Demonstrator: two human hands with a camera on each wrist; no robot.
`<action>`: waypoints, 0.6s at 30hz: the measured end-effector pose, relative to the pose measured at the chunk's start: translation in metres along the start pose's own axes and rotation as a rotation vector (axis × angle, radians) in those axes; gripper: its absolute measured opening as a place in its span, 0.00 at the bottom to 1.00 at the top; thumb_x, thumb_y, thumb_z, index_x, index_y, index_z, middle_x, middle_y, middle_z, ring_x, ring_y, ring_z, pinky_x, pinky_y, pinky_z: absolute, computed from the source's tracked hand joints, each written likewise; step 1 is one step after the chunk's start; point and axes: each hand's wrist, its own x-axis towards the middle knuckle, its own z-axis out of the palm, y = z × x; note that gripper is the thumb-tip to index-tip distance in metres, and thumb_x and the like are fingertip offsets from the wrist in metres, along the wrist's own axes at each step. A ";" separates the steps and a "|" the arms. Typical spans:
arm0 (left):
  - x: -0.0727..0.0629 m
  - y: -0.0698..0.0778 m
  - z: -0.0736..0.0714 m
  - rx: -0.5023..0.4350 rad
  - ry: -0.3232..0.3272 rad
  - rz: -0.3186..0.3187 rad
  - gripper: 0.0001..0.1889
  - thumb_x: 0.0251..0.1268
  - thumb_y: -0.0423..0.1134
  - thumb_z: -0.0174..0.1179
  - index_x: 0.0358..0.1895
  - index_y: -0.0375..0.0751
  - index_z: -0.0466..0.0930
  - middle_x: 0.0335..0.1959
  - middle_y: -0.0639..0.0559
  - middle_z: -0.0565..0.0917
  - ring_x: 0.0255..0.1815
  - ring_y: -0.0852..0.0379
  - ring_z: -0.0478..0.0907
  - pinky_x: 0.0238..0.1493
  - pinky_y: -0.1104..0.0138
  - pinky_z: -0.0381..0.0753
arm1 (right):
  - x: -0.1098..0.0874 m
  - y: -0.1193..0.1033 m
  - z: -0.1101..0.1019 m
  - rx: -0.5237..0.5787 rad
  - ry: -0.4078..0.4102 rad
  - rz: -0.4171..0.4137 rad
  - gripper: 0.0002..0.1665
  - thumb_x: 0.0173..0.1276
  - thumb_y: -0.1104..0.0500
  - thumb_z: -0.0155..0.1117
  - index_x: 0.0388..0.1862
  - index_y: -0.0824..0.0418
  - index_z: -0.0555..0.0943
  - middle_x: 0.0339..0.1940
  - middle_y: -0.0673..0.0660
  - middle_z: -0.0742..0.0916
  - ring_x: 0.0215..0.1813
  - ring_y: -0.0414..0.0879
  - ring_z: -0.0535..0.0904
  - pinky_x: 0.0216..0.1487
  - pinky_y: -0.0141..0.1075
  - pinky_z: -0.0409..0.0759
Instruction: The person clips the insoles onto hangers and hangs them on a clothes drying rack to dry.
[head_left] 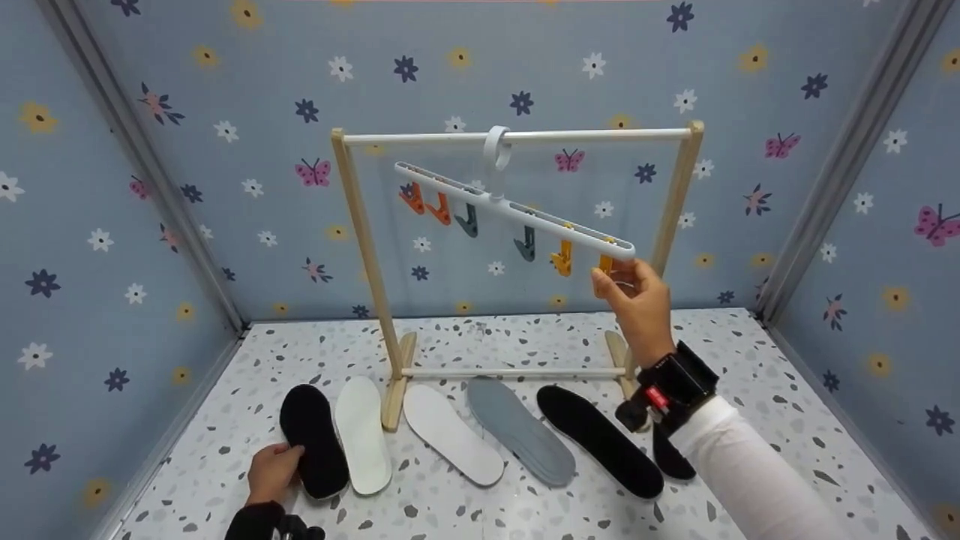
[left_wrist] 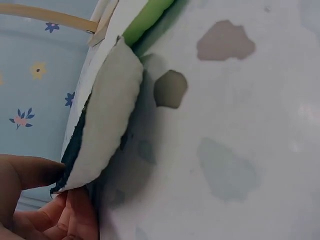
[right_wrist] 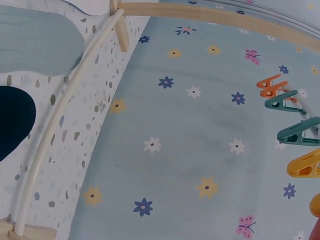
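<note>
My left hand point(head_left: 274, 472) pinches the edge of a black insole point(head_left: 313, 439) at the left end of a row of insoles. In the left wrist view, thumb above and fingers beneath hold its dark side and pale underside point(left_wrist: 107, 110), tilted off the surface. My right hand point(head_left: 641, 304) is raised at the right end of a white clip hanger point(head_left: 559, 221), pinching the outermost yellow clip point(head_left: 606, 264). The hanger slants down toward that hand. Another yellow clip point(head_left: 562, 259), two dark green clips point(head_left: 527, 244) and two orange clips point(head_left: 439, 208) hang along it.
A wooden-post rack point(head_left: 364, 255) with a white top rail point(head_left: 600, 136) bears the hanger's hook point(head_left: 496, 146). On the speckled surface lie a pale green insole point(head_left: 364, 435), a white insole point(head_left: 454, 435), a grey insole point(head_left: 521, 431) and a black insole point(head_left: 600, 441). My right forearm partly hides another black insole point(head_left: 673, 456).
</note>
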 end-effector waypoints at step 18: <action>-0.002 0.003 -0.009 -0.212 -0.165 -0.153 0.17 0.64 0.32 0.51 0.52 0.24 0.66 0.20 0.53 0.74 0.20 0.61 0.71 0.23 0.71 0.72 | 0.000 0.000 -0.001 0.002 -0.004 0.008 0.21 0.62 0.59 0.67 0.48 0.71 0.75 0.38 0.60 0.82 0.38 0.43 0.81 0.43 0.31 0.80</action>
